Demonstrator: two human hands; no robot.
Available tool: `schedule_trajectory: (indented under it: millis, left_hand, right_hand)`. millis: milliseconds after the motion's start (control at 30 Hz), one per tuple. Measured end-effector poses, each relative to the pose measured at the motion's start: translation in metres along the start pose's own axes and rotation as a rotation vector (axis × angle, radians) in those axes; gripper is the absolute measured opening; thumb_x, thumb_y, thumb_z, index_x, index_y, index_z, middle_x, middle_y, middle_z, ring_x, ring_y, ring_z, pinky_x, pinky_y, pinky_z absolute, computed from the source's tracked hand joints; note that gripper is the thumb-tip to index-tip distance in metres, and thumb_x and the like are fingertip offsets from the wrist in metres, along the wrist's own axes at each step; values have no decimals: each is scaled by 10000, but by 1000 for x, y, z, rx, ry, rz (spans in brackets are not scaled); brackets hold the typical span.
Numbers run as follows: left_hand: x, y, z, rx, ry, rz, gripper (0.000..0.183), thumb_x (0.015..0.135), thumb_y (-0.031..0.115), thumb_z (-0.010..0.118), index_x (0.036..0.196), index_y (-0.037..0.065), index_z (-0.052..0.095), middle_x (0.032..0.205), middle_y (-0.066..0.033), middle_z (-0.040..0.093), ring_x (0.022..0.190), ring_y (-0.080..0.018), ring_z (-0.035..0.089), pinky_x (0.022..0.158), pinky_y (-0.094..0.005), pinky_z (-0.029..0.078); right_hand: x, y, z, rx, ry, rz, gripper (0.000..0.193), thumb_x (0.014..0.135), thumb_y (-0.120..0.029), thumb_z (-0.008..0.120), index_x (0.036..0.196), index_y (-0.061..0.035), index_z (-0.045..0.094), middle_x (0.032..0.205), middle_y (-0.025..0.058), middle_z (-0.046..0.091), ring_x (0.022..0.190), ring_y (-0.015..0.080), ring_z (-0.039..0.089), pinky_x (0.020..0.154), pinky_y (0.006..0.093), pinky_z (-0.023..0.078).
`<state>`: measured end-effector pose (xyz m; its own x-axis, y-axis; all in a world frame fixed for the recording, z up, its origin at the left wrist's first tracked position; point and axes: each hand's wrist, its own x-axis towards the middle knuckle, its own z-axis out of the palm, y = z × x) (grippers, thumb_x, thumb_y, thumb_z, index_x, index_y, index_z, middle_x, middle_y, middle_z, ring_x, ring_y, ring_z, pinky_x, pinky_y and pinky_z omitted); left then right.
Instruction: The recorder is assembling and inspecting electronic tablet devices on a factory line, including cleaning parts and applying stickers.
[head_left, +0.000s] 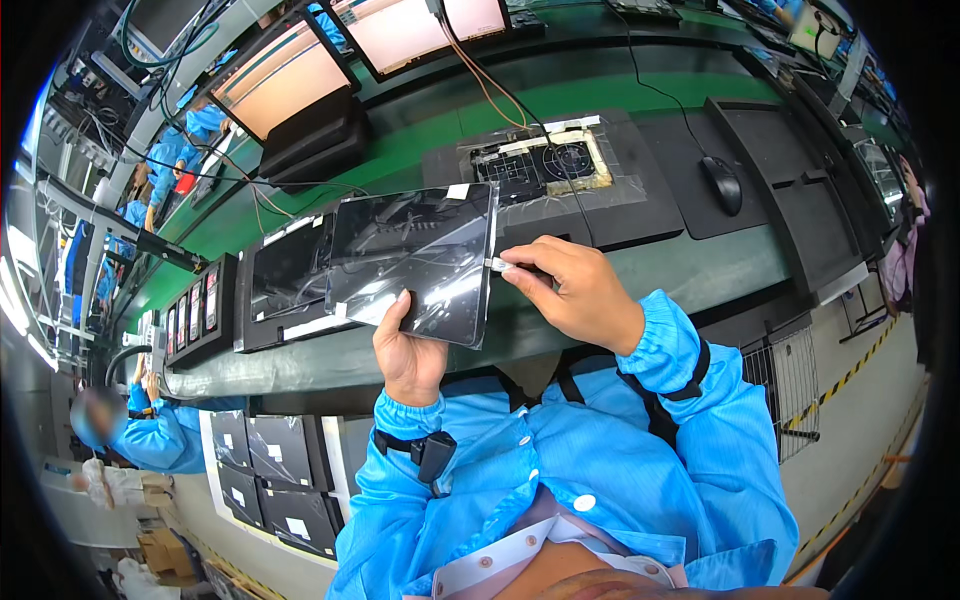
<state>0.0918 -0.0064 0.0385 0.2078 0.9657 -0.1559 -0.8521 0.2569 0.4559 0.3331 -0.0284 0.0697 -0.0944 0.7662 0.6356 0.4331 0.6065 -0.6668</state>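
A dark tablet (412, 255) with a glossy, film-covered screen and small white tabs is held tilted above the bench's front edge. My left hand (410, 362) grips its lower edge, thumb on the screen and the other fingers hidden behind. At the tablet's right edge, my right hand (583, 292) pinches a small white plug-like piece (498, 265) between thumb and fingertips. The piece meets the edge; whether it sits inside the tablet I cannot tell. Behind the tablet, to the left, another dark panel (290, 265) lies in a black tray.
A black fixture (640, 185) with a taped, patterned plate lies beyond my right hand. Right of it are a mouse (722, 186) and a black tray (790, 190). Monitors (285, 85) stand at the back. A black rack (200, 312) sits left; boxed panels (280, 450) lie below the bench.
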Motion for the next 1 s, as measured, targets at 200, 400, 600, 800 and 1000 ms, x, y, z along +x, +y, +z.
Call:
schedule_trajectory:
  millis: [200,400,600,800,1000]
  left_hand:
    - [1,-6,0,66,-11,16,280,993,103,567,1235,-32,608,1244,-180,679,1176,-330,647,1059,-489,500]
    - [2,-24,13,161,53,31,291,984,139,626,1249,19,615,1237,-131,681,1169,-289,650,1044,-439,494]
    - [29,-69,51,72,-110,161,282,1056,215,565,1230,2,627,1243,-107,680,1175,-255,627,1072,-416,450]
    - [35,-58,75,1317,-765,-335,289,979,304,729,906,25,727,817,2,679,845,-76,603,764,-279,516]
    - [95,-23,47,1831,-296,689,589,781,361,889,1193,21,641,1250,-168,607,1092,-260,593,902,-380,489]
  right_hand:
    - [3,-3,-11,-48,-80,34,152,923,-145,720,1039,-48,707,903,107,696,747,306,681,638,390,528]
    - [9,11,-19,-255,-40,-139,123,884,-141,738,958,-61,680,849,105,667,736,318,646,667,429,505]
    - [-9,16,-27,703,99,599,368,995,-236,702,1232,19,582,1029,45,660,914,115,636,823,292,532]
    - [2,91,-83,1001,241,732,293,1045,-209,579,1257,-15,640,1190,68,714,1061,165,691,952,354,539]
    - [-7,143,-122,860,259,799,330,1039,-198,597,1307,-8,619,1204,78,711,1100,213,689,991,409,526]
